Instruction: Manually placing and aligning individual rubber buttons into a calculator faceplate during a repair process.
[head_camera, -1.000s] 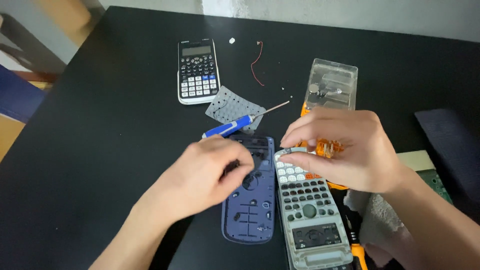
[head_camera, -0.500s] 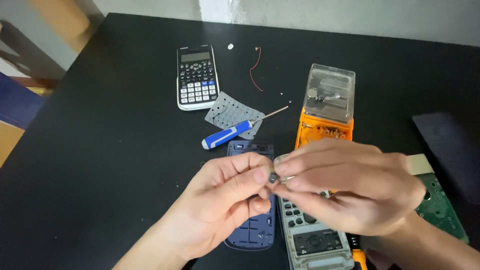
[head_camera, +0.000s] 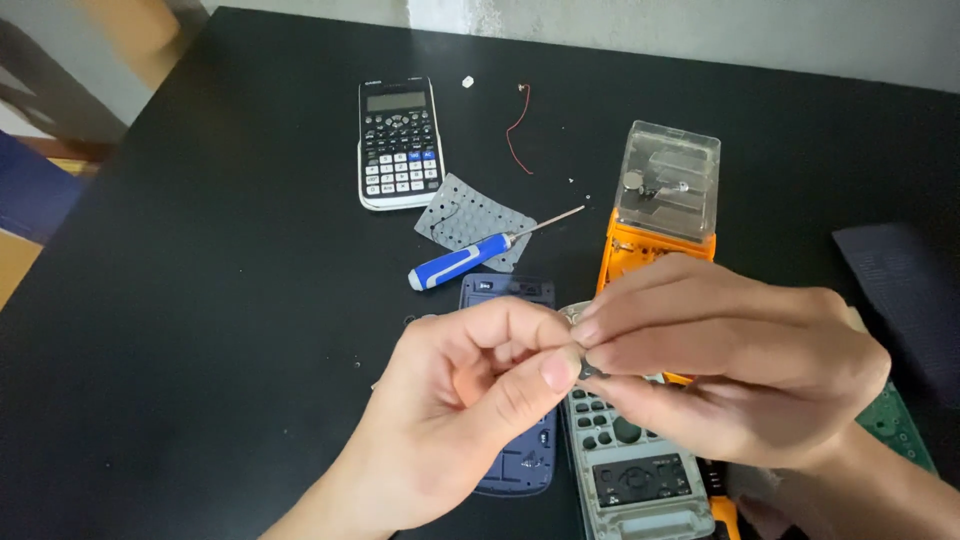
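Above black table (head_camera: 200, 300), we pinch small round silvery part (head_camera: 574, 314) between both hands: left hand (head_camera: 470, 400) thumb and forefinger closed on it, right hand (head_camera: 730, 360) fingertips closed on same piece. Part mostly hidden; kind hard to tell. Directly below: blue rear shell (head_camera: 520, 460) and grey keypad half (head_camera: 630, 470), side by side. Blue-handled screwdriver (head_camera: 460, 262) lies near, on rubber key mat (head_camera: 470, 215); whole calculator (head_camera: 398, 140) well apart. Step, we judge: handling tiny component mid-disassembly. Next move calls for steady pinch, one hand taking over cleanly so nothing drops.

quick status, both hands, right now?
Left hand: pinched shut on a small dark part.
Right hand: fingertips pinched on the same part.
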